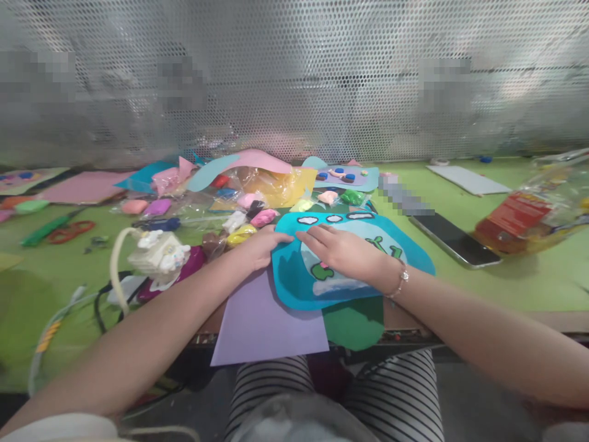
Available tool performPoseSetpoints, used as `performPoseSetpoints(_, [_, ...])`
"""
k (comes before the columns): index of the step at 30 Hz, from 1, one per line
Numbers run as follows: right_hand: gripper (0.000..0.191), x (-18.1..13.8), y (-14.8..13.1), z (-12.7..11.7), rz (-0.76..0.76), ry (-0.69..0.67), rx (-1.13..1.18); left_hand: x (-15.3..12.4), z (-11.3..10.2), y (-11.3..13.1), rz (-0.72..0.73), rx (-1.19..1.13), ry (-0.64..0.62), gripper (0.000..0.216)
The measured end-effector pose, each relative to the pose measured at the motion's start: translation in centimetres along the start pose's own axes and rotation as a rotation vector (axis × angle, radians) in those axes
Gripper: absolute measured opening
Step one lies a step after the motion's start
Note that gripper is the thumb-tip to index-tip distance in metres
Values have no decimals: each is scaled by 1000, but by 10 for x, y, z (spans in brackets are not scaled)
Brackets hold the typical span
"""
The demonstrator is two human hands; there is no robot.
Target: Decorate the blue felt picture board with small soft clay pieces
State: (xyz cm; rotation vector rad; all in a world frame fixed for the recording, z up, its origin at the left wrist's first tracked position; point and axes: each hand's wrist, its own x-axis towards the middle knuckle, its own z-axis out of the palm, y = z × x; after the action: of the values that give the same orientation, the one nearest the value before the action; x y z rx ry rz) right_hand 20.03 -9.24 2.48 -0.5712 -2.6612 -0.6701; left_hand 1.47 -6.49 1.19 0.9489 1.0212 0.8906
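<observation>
A blue paper card [288, 288] with rounded corners lies in front of me, with a pale panel, green shapes outlined in dark and white cloud-like patches along its top. My left hand [263, 248] is closed on the card's left edge, its thumb over the top; the other fingers are partly hidden. Across the middle of the card rests my right hand [343, 248], fingers stretched out and touching the pale panel. It covers part of the picture. Under the card stick out a lilac sheet [271, 322] and a dark green sheet [356, 322].
Several bagged clay lumps [242, 234] sit beyond my left hand. At left are red-handled scissors [71, 232], a green cutter [46, 230], a white charger [159, 255] and cables. At right lie a phone [453, 239] and a bottle [515, 221]. A perforated metal panel [294, 80] stands behind.
</observation>
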Motion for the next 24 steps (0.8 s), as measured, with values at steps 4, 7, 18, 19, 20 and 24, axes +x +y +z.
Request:
performPoseSetpoints(4, [37, -1, 3, 3, 51, 47, 47, -2, 2, 1, -3, -3, 28, 17])
performPoseSetpoints(7, [38, -2, 7, 6, 138, 84, 105, -1, 2, 1, 1, -14, 13, 21])
performPoseSetpoints(18, [34, -4, 11, 5, 284, 142, 283, 2, -2, -3, 21, -26, -23, 23])
performPoseSetpoints(19, [35, -4, 12, 6, 288, 151, 290, 3, -3, -3, 24, -26, -24, 23])
performPoseSetpoints(20, [35, -4, 12, 6, 291, 158, 293, 3, -3, -4, 26, -26, -24, 24])
performPoseSetpoints(24, [34, -4, 12, 7, 285, 144, 257, 3, -4, -4, 37, -17, -21, 25])
